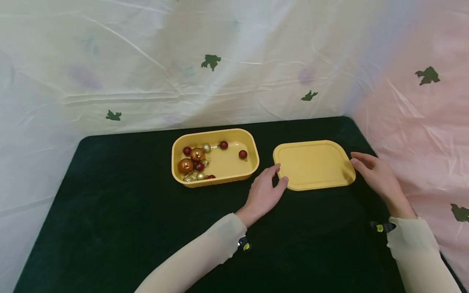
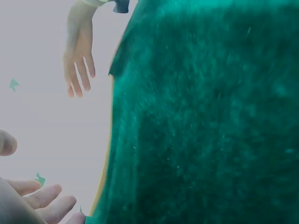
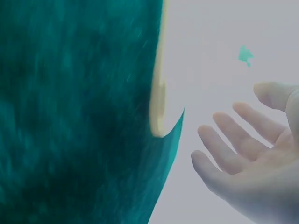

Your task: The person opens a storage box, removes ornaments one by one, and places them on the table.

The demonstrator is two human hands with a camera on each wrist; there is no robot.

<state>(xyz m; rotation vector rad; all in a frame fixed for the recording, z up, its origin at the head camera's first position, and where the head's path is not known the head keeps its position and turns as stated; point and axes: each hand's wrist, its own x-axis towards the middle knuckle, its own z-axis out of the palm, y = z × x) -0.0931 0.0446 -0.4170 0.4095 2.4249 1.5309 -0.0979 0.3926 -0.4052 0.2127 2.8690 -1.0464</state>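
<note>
Head view is softly lit and fairly sharp, curtain (image 1: 249, 24) bright with patchy sheen, worktop (image 1: 121, 228) very dark, small glints on the balls (image 1: 185, 165), soft shadow at the right end of the lid (image 1: 311, 165), both wrist views washed out pale, teal-tinted and slightly blurry.

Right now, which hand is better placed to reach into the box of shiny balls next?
Probably the left hand: it is close to the yellow box. The right hand is at the far right end of the yellow lid, clearly farther away.
</note>
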